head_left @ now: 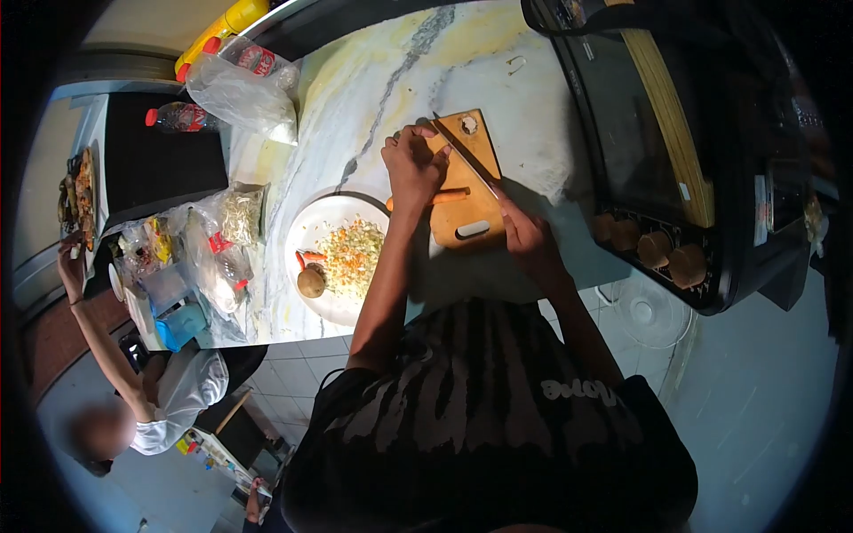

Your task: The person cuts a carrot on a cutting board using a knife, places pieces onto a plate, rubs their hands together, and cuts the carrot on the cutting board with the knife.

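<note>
Knife (464,158) in its grasp, the right hand (526,233) I watch remotely holds the edge slantwise over a cutting board (453,219), which presumably spares the marble counter (355,115). The left hand (413,164) bends its fingers close by, perhaps for steadying, though I cannot tell whether they grip anything. A carrot (449,196) lies partly on the board, seemingly within easy reach, near a plate (311,222) of chopped vegetables (355,253).
</note>
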Demonstrator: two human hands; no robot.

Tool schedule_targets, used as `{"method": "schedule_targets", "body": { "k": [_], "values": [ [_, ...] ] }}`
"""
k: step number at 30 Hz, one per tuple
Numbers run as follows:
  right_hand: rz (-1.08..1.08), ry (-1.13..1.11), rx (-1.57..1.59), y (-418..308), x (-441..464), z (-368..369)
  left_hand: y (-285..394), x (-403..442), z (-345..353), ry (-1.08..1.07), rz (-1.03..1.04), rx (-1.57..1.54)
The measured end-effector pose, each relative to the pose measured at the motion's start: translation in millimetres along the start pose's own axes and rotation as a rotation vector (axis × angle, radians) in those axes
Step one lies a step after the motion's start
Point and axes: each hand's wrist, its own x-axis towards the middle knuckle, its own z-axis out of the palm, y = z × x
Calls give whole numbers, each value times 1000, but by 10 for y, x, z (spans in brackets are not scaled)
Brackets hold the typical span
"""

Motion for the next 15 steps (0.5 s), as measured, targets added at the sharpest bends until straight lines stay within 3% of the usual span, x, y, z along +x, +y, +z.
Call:
{"method": "schedule_targets", "body": {
  "k": [15],
  "values": [
    [168, -107, 45, -35, 29, -156, -39, 63, -22, -7, -69, -9]
  ]
}}
